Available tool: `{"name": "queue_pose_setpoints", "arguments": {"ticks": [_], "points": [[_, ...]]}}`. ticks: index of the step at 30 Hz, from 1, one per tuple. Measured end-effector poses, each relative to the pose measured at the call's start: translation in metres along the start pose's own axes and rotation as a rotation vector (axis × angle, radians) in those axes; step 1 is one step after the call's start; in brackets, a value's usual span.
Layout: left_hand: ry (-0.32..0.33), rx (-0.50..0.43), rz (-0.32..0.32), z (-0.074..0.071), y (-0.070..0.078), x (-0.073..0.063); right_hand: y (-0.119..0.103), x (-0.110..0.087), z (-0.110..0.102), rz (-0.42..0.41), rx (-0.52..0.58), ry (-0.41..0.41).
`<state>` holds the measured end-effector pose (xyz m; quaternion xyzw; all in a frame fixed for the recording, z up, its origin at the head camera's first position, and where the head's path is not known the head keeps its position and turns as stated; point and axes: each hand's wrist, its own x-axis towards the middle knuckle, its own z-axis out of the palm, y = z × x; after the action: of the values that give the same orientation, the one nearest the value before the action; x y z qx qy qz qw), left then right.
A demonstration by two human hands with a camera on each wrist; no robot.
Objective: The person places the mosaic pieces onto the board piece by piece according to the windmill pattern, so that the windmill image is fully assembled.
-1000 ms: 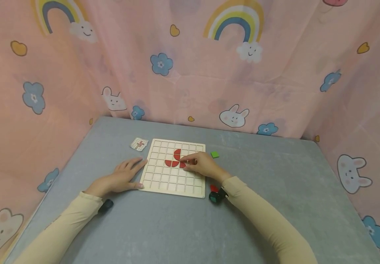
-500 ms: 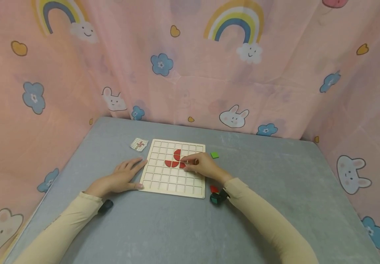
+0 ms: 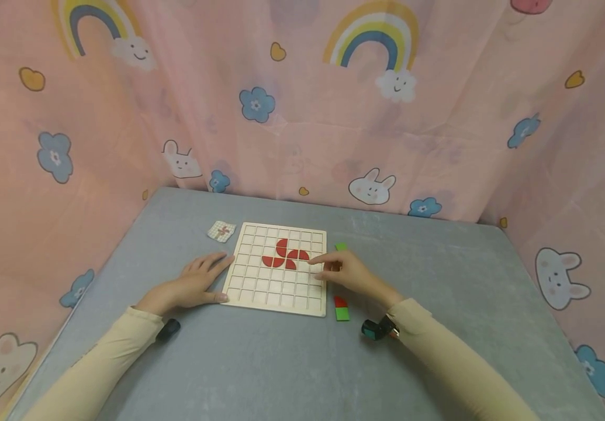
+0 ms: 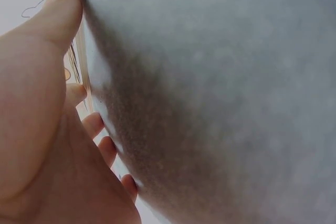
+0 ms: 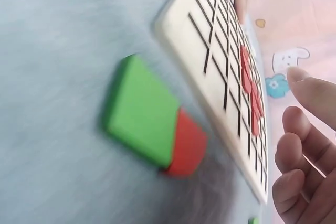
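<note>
A wooden grid board lies on the table with several red curved pieces set in its middle squares, forming a pinwheel shape. My left hand rests at the board's left side, thumb and fingers spread along the edge; in the left wrist view the thumb touches that edge. Over the board's right side hovers my right hand, fingers loosely bent and nothing between them. In the right wrist view its fingertips stand apart from the board.
Right of the board lie a green square touching a red curved piece, and another green square, partly behind the right hand. A small pattern card sits by the far left corner. A pink printed curtain surrounds the table.
My right hand has left the red pieces and moved right, toward the board's right edge. This uncovers the red pieces at the right and a green square. The left hand stays put.
</note>
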<state>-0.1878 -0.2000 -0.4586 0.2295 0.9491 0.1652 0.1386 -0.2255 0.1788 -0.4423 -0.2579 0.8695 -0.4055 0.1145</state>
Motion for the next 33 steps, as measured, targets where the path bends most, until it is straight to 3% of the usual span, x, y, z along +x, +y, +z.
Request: {"name": "queue_pose_setpoints", "arguments": {"ticks": [10, 14, 26, 33], "points": [[-0.007, -0.001, -0.008, 0.004, -0.004, 0.001, 0.025, -0.043, -0.01, 0.035, 0.047, -0.081], [-0.003, -0.009, -0.001, 0.005, -0.005, 0.001, 0.031, -0.053, -0.014, 0.044, 0.018, -0.12], [0.005, 0.002, 0.002, 0.002, -0.003, 0.0, 0.038, -0.053, -0.021, 0.002, 0.009, -0.242], [0.003, 0.0, -0.001, 0.004, -0.004, 0.001, 0.039, -0.051, -0.021, 0.043, 0.014, -0.25]]}}
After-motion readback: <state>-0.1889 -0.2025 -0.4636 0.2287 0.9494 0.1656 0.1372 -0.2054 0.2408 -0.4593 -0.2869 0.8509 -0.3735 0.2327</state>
